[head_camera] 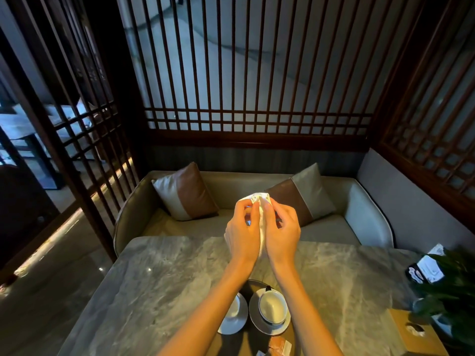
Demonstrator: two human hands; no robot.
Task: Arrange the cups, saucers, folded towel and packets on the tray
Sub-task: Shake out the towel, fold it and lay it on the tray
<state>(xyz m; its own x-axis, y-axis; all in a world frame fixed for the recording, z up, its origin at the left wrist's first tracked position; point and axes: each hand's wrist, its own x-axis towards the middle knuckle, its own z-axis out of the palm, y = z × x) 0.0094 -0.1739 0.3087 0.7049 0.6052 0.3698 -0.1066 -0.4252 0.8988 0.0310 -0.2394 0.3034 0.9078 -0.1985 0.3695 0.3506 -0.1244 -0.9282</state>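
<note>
Marble table (pixel 154 278) — tray (pixel 254 285), wooden box (pixel 411 332)

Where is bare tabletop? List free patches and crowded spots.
Free: the left half of the table, from its left edge to the tray; the far strip between tray and sofa; a patch between tray and wooden box. Crowded: the tray, with cups, saucers and packets; the right edge, by the plant.

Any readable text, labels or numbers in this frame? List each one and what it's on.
Nothing legible.
Print on the black-and-white card, far right: too blurred to read.
Markings on the packets, bottom edge: too blurred to read.
The towel: no print visible.
</note>
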